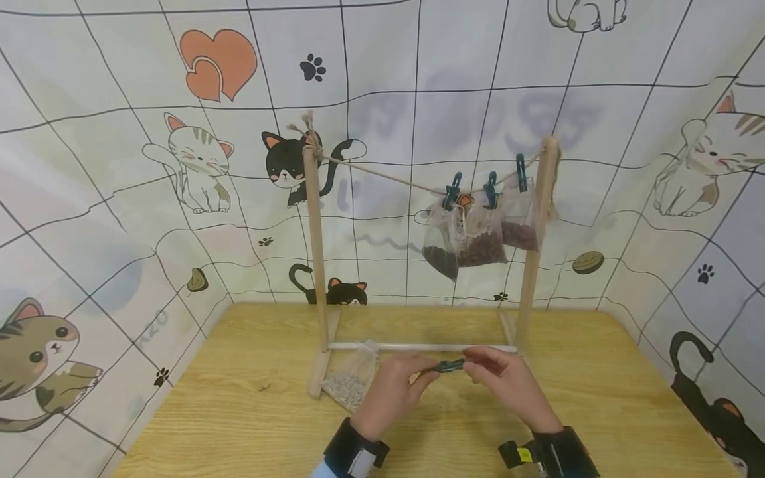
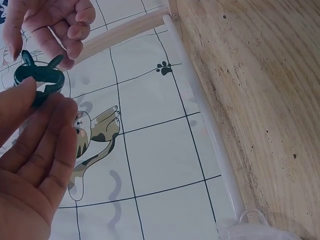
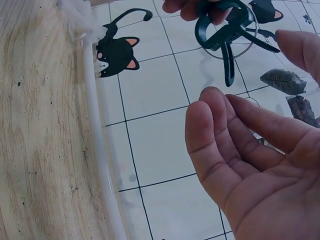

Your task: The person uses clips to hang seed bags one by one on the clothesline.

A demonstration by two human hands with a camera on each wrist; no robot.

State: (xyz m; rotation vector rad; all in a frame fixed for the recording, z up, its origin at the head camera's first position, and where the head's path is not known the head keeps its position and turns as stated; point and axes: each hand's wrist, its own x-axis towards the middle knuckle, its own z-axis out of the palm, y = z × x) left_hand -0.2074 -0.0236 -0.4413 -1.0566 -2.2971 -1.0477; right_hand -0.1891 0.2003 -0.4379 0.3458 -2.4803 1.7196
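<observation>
Between the thumb and fingers of my left hand (image 1: 391,388) a dark green spring clip (image 1: 449,366) is pinched, held above the table. Its two handles point toward my right hand (image 1: 508,385), whose thumb and fingers are spread around them. In the right wrist view, the thumb is by one handle tip of the clip (image 3: 216,39), while the other fingers lie apart from it. A clear bag of pale bits (image 1: 346,388) rests on the table beside my left forearm, partly hidden by the hand.
A wooden frame (image 1: 315,245) stands behind the hands, with a white bar (image 1: 406,347) low across it. From its sagging string (image 1: 388,176), three bags, one being a reddish-brown-filled bag (image 1: 483,247), hang by green clips at the right. Cat-print cloth surrounds the wooden table (image 1: 239,398).
</observation>
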